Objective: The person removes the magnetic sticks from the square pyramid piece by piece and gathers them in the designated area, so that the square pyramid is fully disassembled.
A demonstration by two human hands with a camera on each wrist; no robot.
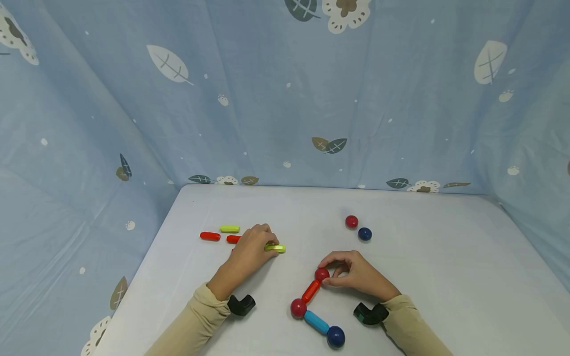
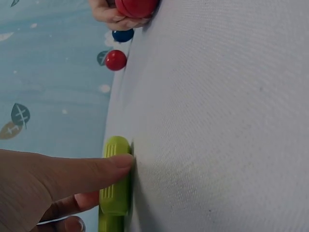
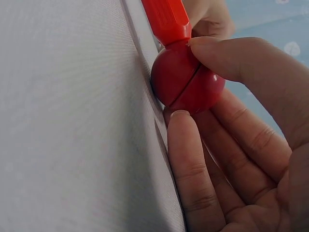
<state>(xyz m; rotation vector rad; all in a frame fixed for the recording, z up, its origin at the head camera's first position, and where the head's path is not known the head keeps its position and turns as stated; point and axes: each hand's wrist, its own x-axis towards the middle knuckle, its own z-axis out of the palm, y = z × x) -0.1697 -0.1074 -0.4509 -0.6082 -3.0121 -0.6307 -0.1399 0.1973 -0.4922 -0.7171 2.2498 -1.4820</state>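
My left hand [image 1: 267, 245] pinches a lime green stick [image 1: 276, 248] that lies on the white table; in the left wrist view the thumb [image 2: 96, 169] presses on that green stick [image 2: 116, 186]. My right hand [image 1: 330, 275] pinches a red ball [image 1: 320, 273] at the top end of a chain: red stick [image 1: 310, 291], red ball [image 1: 298, 307], light blue stick [image 1: 316, 322], dark blue ball [image 1: 336, 336]. The right wrist view shows the red ball [image 3: 186, 79] between thumb and fingers, joined to the red stick [image 3: 166, 19].
A loose red ball [image 1: 352, 221] and dark blue ball [image 1: 364, 234] lie beyond my right hand. Left of my left hand lie a red stick [image 1: 210, 236], a green stick [image 1: 229, 229] and another red stick [image 1: 233, 239], partly hidden. Blue leaf-patterned cloth [image 1: 285, 109] walls in the table [image 1: 445, 257].
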